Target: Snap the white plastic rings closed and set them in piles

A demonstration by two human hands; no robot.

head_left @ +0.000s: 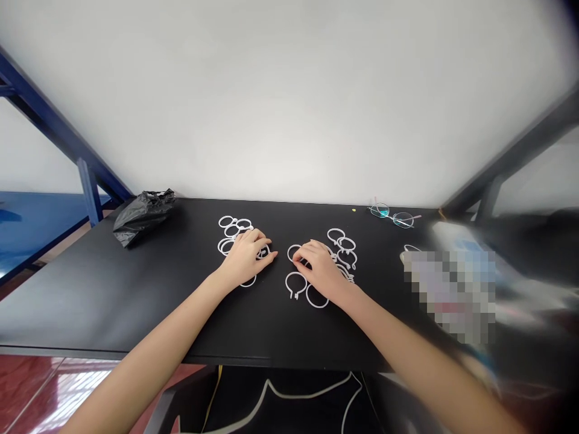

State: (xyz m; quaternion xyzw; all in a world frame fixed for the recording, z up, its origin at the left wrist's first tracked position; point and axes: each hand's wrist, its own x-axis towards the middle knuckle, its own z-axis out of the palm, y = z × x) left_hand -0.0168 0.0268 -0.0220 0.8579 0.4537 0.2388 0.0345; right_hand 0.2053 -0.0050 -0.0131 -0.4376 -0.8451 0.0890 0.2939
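Note:
Several white plastic rings lie in two groups on a black table (136,289). My left hand (248,256) rests palm down on the left group of rings (231,230), fingers curled together over one ring. My right hand (319,267) lies over the right group of rings (344,246), fingertips pinched on a ring (294,251) at its left side. Two more rings (296,283) sit just in front of the right hand.
A crumpled black plastic bag (142,216) sits at the table's back left. A pair of glasses (392,216) lies at the back right by the white wall. A blurred patch (452,289) covers the right side. Cables (307,395) hang below the table.

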